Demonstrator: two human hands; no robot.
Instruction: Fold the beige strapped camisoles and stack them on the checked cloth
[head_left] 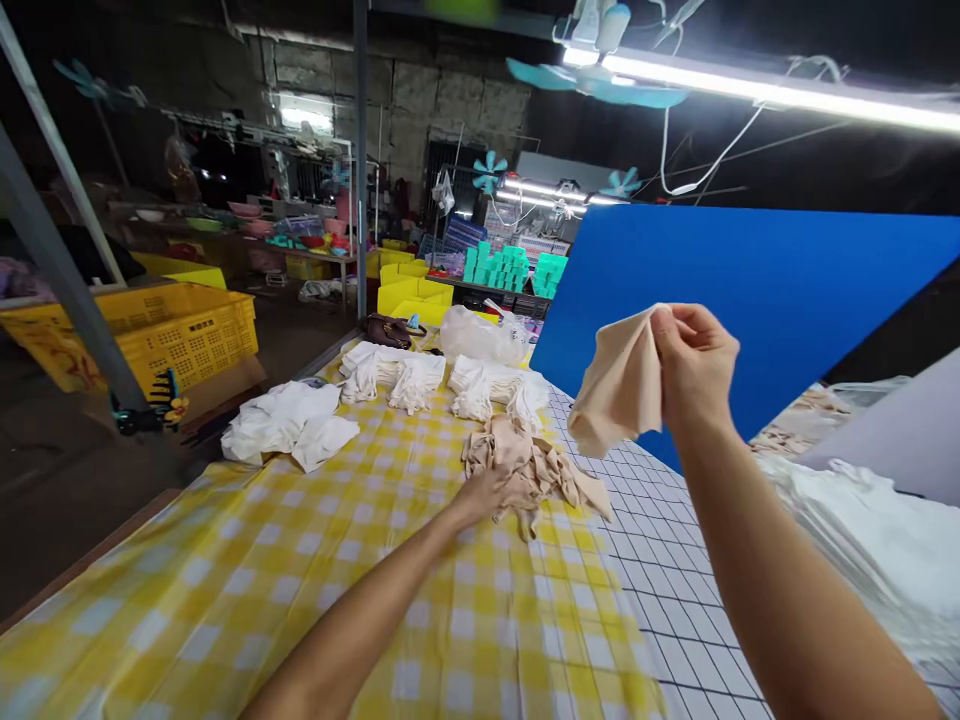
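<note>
The right hand [694, 365] holds a beige cloth [619, 385] pinched up in the air, while the left hand [484, 492] rests open on the beige pile [532, 465] on the bench [300, 570]. Best to pinch one piece by its edge so the others stay put.

A yellow-and-white checked cloth [247, 590] covers the table, meeting a white gridded sheet [675, 570] toward its right edge. White folded garments [289, 425] lie near the left edge, with more white bundles [397, 375] and a clear bag [484, 338] at the far end. A blue board [787, 280] leans at the right. Yellow crates [161, 330] stand beyond the left edge; the teal stacks [510, 268] further back are perhaps boxes.
</note>
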